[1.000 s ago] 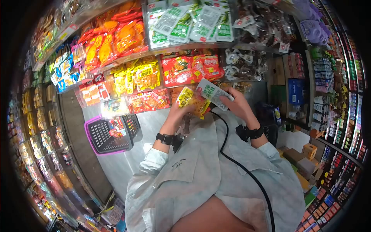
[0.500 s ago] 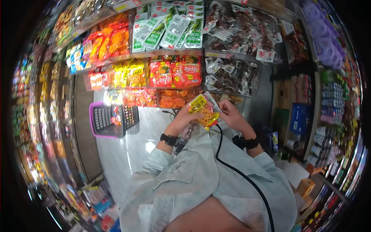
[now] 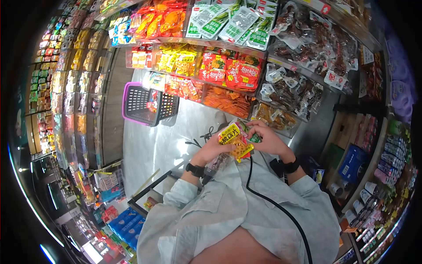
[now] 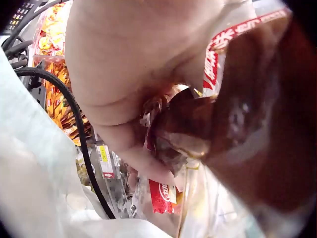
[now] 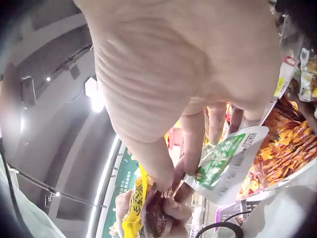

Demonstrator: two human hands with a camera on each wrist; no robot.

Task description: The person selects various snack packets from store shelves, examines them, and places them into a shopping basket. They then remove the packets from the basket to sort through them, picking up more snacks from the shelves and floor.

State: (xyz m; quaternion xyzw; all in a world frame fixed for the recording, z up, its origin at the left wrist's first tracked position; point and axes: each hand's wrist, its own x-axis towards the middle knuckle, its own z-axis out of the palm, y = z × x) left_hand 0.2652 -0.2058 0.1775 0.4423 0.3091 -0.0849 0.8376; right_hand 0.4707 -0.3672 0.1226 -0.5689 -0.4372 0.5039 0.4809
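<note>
In the head view my left hand (image 3: 212, 150) grips a yellow snack packet (image 3: 233, 135) with its thumb across the front. A clear vacuum pack of brown food (image 3: 220, 163) hangs from the same hand; it fills much of the left wrist view beside the palm (image 4: 133, 74). My right hand (image 3: 268, 137) pinches a green and white packet (image 3: 253, 133), which sits partly behind the yellow one. Seen from the right wrist, fingers bend at the edge of this packet (image 5: 225, 161), close to the brown pack (image 5: 157, 213).
Shelf bins ahead hold green and white packets (image 3: 224, 20), red packets (image 3: 231, 70) and dark vacuum packs (image 3: 316, 44). A black basket with a purple rim (image 3: 124, 103) stands on the floor at left, with a packet in it. A black cable (image 3: 277, 198) runs down my shirt.
The green and white packet has come in from the right, behind the yellow packet, and its green side now shows. The head view has swung, so shelves and basket sit further right.
</note>
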